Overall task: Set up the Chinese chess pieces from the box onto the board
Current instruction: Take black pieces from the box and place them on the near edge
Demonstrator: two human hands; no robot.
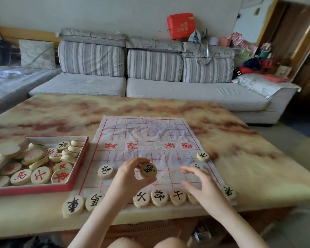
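Note:
A white cloth board with red grid lines lies on the table. My left hand pinches a round wooden piece with a black character, lifted above the board's near half. My right hand hovers beside it, fingers spread and relaxed, holding nothing. Black-lettered pieces line the near edge, among them the corner piece on the left and the general in the middle. A cannon piece and a soldier stand further in. The red-rimmed box at the left holds several pieces, mostly red-lettered.
The marbled table runs far beyond the board on all sides. A grey striped sofa stands behind it. My knees show under the table's near edge.

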